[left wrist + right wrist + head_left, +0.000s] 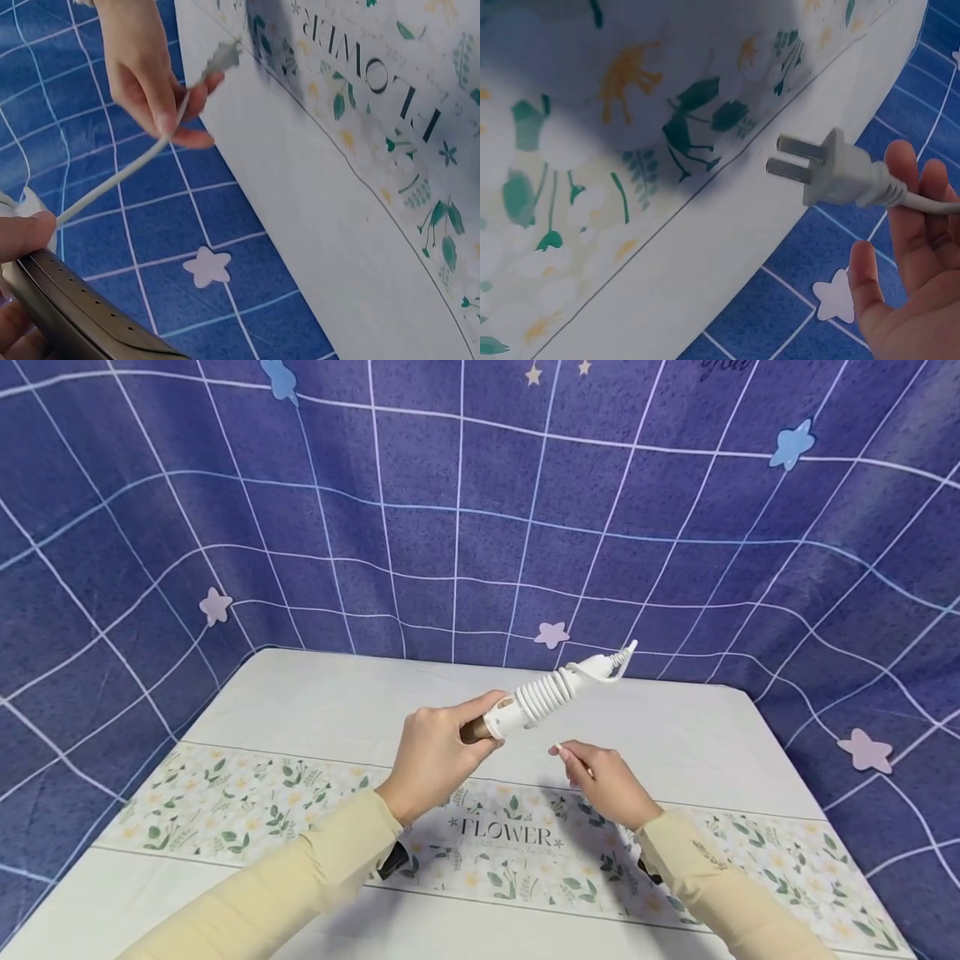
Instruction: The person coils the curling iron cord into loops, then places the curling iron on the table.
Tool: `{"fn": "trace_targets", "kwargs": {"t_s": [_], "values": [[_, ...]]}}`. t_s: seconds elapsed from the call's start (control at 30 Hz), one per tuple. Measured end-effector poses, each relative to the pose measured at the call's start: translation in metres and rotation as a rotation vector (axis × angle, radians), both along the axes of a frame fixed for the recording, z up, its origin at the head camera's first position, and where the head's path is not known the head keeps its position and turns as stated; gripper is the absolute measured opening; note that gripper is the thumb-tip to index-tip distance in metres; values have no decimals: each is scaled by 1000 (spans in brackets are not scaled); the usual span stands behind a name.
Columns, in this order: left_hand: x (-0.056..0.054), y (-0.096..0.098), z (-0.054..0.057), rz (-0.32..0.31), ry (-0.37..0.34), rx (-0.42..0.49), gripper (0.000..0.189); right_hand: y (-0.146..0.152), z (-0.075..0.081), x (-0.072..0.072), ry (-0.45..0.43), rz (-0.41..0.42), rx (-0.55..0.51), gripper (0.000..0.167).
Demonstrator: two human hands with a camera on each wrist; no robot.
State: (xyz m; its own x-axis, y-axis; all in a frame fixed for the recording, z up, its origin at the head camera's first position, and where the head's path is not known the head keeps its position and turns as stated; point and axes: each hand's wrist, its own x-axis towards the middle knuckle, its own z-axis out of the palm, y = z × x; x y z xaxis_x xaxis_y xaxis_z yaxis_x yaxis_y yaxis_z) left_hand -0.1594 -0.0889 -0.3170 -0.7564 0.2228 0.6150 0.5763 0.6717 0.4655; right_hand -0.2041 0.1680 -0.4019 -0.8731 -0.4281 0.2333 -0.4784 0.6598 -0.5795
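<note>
In the head view my left hand [438, 756] grips a white and brown styling iron [512, 717] by its brown part, above the table. White cord [545, 695] is wound round its white handle, whose thin end points up to the right. The left wrist view shows the dark bronze body [82, 311] with a row of small holes along it. A stretch of cord [112, 180] runs from there to my right hand [603, 777], which holds it between its fingers close to the plug. The two-pin plug [836, 172] juts out beyond the fingertips in the right wrist view.
Beneath both hands lies a white table cover [337, 685] with a flowered band [247, 802] lettered "FLOWER". A blue gridded curtain [420, 527] with stars stands along the back and sides. A black wrist-worn device [393, 860] shows under the left sleeve.
</note>
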Motion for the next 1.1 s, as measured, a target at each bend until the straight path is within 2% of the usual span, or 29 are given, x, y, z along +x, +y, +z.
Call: {"fn": "trace_targets", "kwargs": {"t_s": [0.2,0.3,0.47,0.73,0.83,0.9,1.03,1.1], "values": [[-11,-6,-2,53,-3,-19,52,5,0,13,45,-4,-11,16],[-15,-9,-3,71,-13,-29,52,9,1,20,120,7,23,11],[-19,-12,-4,93,-34,-40,53,13,5,32,282,33,73,12],[-26,-16,-10,135,-62,-91,52,12,14,47,461,125,68,19],[-29,-17,-12,145,-59,-123,51,10,20,52,519,154,59,17],[-30,-16,-13,148,-53,-152,50,8,25,56,560,172,63,23],[-30,-13,-14,152,-46,-218,47,-1,37,68,612,212,79,46],[-29,-11,-14,148,-48,-247,46,-6,44,74,616,231,84,47]]}}
